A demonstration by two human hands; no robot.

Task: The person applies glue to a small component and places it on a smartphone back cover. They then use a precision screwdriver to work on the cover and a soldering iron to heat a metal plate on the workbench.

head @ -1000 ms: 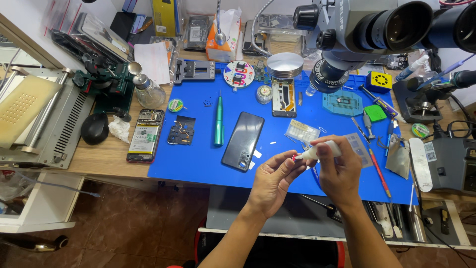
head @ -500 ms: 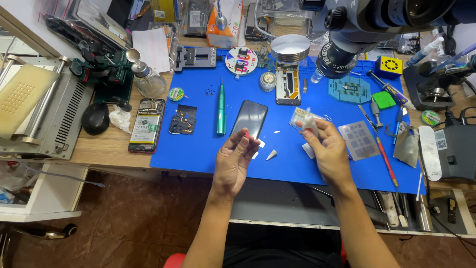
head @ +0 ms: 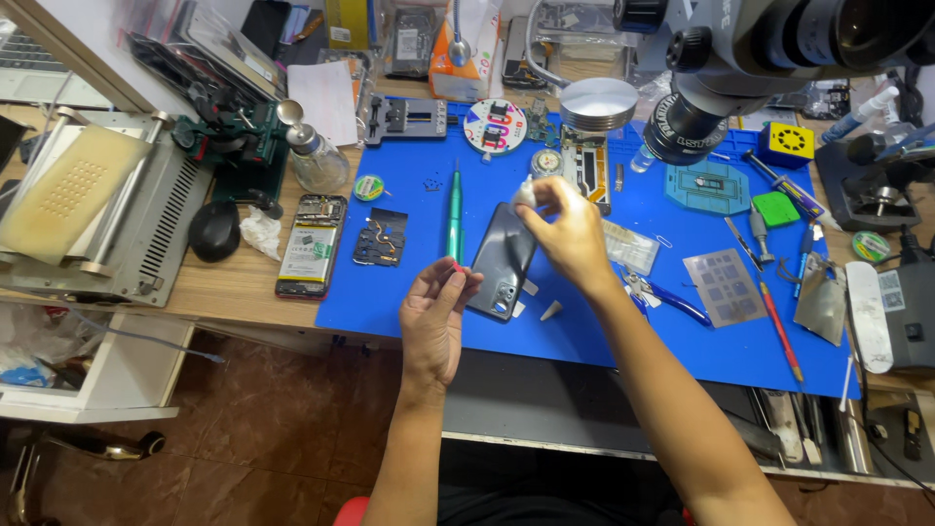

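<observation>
My left hand [head: 435, 314] hovers over the front edge of the blue mat [head: 584, 341], fingertips pinched on a tiny red piece. My right hand [head: 568, 227] is raised above the dark phone back cover [head: 501, 261] and pinches a small white wad at its fingertips. The cover lies flat on the mat between both hands. Two small white scraps [head: 551, 310] lie by the cover's lower right corner. A green screwdriver [head: 453, 216] lies left of the cover.
An opened phone [head: 310, 244] and a black board part [head: 380, 239] lie to the left. A microscope [head: 740, 68] hangs over the mat's back right. Blue-handled pliers [head: 667, 297], a stencil [head: 728, 286], a red-tipped tool [head: 779, 331], a glass bottle [head: 317, 161] and a metal cup [head: 596, 103] surround.
My right hand has moved left and up, now over the phone cover with the white wad. My left hand has dropped away from the cover toward the mat's front edge.
</observation>
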